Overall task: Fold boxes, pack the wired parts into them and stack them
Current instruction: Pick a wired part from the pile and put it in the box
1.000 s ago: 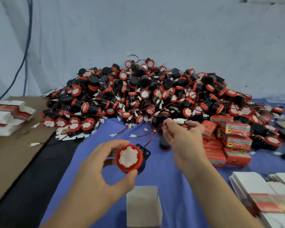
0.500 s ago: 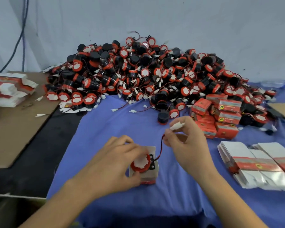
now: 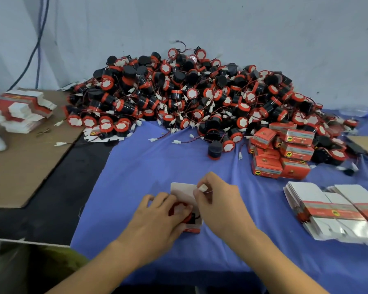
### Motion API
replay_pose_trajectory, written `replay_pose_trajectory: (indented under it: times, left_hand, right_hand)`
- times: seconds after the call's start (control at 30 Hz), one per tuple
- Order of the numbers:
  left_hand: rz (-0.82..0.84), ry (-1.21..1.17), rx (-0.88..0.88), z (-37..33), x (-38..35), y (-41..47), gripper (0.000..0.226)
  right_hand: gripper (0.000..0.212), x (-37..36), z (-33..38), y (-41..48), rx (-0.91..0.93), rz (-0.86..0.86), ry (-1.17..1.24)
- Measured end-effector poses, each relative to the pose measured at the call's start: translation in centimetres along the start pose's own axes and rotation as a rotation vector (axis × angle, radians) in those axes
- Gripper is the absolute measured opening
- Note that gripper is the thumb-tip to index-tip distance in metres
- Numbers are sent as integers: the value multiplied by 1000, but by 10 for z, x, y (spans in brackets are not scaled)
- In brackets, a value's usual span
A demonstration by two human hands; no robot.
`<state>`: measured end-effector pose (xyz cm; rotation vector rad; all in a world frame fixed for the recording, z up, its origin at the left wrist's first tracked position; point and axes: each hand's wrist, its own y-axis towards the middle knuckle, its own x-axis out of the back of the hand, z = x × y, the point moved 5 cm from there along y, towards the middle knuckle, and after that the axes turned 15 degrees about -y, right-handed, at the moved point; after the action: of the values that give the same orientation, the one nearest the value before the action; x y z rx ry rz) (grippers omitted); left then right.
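Observation:
A small open box (image 3: 184,193) with white flaps and a red base stands on the blue cloth (image 3: 147,166) near the front. My left hand (image 3: 157,219) presses a red and black wired part (image 3: 179,209) down into it. My right hand (image 3: 219,202) pinches the part's white connector (image 3: 202,188) and its wire just above the box. The part is mostly hidden by my fingers.
A big heap of wired parts (image 3: 189,96) fills the back of the table. Several closed red boxes (image 3: 283,153) are stacked at the right. Flat unfolded boxes (image 3: 336,211) lie at the right front, more of them (image 3: 21,109) on the cardboard (image 3: 19,166) at the left.
The part has gone from held in the air down into the open box. My right hand has brought the connector and wire from the heap to the box.

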<state>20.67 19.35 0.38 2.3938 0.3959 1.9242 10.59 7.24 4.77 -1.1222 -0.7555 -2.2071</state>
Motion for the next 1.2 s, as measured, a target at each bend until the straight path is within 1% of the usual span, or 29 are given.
replay_pose_trajectory:
  times: [0.1,0.2,0.27,0.33,0.4,0.5,0.57,0.63,0.67,0.73,0.8,0.87,0.93,1.0,1.07,1.2]
  left_hand:
    - [-61,53,9,-1,-1,-4,27]
    - [-14,50,36,-4,-7,-5,44]
    - [-21,16,55,-3,-13,-6,48]
    - [-55,-87,52,2,-20,-9,50]
    - [-95,-301,64,6,-29,-12,54]
    - [-239,-699,205,10,-36,-15,56]
    - [-353,-836,296,17,-44,-19,62]
    - [-346,-1120,430,25,-54,-23,79]
    - [-336,-1226,453,27,-59,-25,84]
    - [-322,-1396,443,32,-68,-25,87]
    - [-256,-1511,398,30,-71,-22,87]
    - [-254,-1525,334,26,-66,-18,78]
    - [-293,-1517,295,22,-59,-16,62]
    - [-311,-1467,281,22,-55,-16,56]
    - [-315,-1403,247,22,-55,-17,53]
    - [-321,-1307,227,24,-56,-20,47]
  right_hand:
    - [13,-18,17,-3,37,42,-46]
    - [13,-35,29,-3,71,87,-70]
    - [13,-43,34,0,84,79,-112]
    - [14,-49,34,1,75,85,-123]
    - [14,-55,33,1,62,126,-113]
    - [17,-60,28,-3,89,193,-182]
    - [19,-62,27,-6,161,209,-246]
    - [17,-62,29,-8,241,206,-296]
    - [17,-61,30,-8,264,215,-307]
    - [22,-60,29,-7,280,265,-302]
    - [26,-60,26,-5,265,317,-291]
    - [27,-60,26,-3,222,322,-273]
    - [28,-60,27,2,153,327,-243]
    - [26,-59,29,7,117,346,-254]
    - [23,-57,31,12,142,354,-327]
    - [26,-56,35,13,244,396,-471]
